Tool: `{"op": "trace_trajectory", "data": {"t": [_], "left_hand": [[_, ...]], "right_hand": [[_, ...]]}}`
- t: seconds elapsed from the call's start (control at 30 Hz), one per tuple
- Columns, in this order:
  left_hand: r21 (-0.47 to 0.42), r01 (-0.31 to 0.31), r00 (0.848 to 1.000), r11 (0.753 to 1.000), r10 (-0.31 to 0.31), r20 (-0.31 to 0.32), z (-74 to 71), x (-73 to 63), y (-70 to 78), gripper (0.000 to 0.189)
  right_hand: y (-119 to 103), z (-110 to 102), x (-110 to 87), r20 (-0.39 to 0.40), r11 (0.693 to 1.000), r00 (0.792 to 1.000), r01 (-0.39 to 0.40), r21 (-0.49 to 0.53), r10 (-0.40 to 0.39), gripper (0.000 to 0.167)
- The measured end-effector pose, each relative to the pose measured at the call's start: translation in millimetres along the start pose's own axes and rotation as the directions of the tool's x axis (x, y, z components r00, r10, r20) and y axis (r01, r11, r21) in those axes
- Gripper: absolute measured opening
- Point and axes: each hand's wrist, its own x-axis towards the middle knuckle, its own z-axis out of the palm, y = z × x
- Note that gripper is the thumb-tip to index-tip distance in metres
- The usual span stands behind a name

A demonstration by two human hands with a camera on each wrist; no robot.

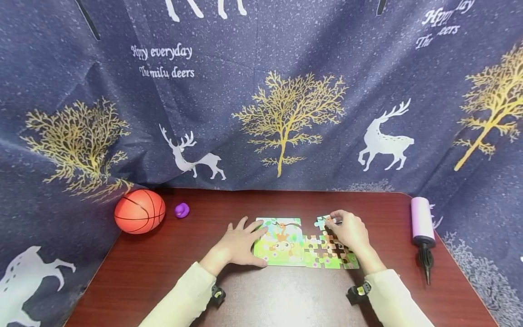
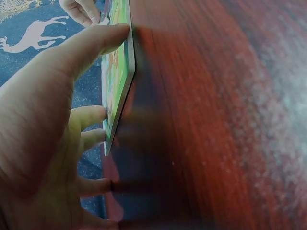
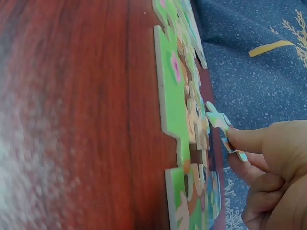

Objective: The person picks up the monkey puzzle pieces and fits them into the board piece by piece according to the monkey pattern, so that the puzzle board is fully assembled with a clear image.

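Note:
A puzzle board (image 1: pixel 282 247) with a monkey picture lies flat on the table. My left hand (image 1: pixel 242 245) rests spread at its left side, the thumb and some fingertips touching the board in the left wrist view. Against the board's right edge lie several loosely set jigsaw pieces (image 1: pixel 332 262), with gaps between some of them. My right hand (image 1: pixel 352 230) pinches a light blue jigsaw piece (image 3: pixel 219 122) between thumb and fingers, above the far side of these pieces. The right fingertips hide part of that piece in the head view.
An orange basketball (image 1: pixel 140 211) and a purple rubber duck (image 1: pixel 181 210) sit at the back left of the brown table (image 1: pixel 163 272). On the right lies a pink hand pump (image 1: pixel 422 220) with a black nozzle. A deer-patterned cloth (image 1: pixel 229 113) hangs behind.

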Motion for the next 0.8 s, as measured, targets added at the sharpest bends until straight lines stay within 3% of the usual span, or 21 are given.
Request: {"op": "trace_trajectory", "data": {"t": [0.47,0.63,0.8], "left_hand": [[0.063,-0.008,1.0,0.998,0.009,-0.023,0.3,1.3,3.3,0.097],[0.075,-0.008,0.999,0.997,0.011,-0.031,2.4,1.7,3.3,0.097],[0.074,-0.009,0.999,0.997,0.012,-0.034,2.8,1.4,3.3,0.099]], "right_hand": [[10,-5,1.8,0.063,0.993,0.997,0.034,0.112,-0.042,0.022],[6,-3,1.9,0.09,0.966,0.994,0.033,0.257,-0.058,0.022],[-12,6,0.5,0.098,0.941,0.992,0.037,0.336,-0.074,0.022]]}}
